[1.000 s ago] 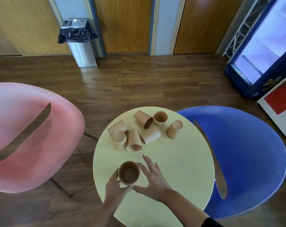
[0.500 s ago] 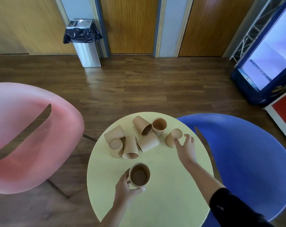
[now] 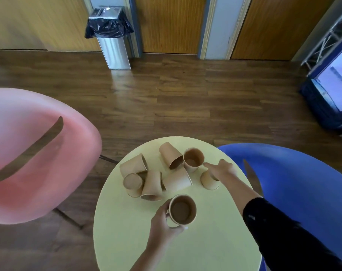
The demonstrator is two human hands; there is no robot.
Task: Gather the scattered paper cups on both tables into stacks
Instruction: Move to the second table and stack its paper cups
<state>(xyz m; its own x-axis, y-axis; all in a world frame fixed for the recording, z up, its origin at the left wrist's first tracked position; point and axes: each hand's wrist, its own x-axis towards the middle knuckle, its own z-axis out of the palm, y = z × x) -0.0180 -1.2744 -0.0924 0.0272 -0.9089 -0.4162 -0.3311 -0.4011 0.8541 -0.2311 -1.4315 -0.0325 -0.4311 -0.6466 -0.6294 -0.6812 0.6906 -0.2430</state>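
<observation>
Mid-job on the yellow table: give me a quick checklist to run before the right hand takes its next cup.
1. Left hand has a firm grip on the upright held cup: ok.
2. Held cup's mouth faces up, ready to take another: ok.
3. Right hand is at a cup: ok, it lies over the rightmost cup, forefinger toward the upright cup.
4. Right hand's grip closed on a cup: cannot tell, fingers partly hide it.
5. Tipped cups clear of the reach path: ok.
6. Cups well inside the table's edge: ok.
</observation>
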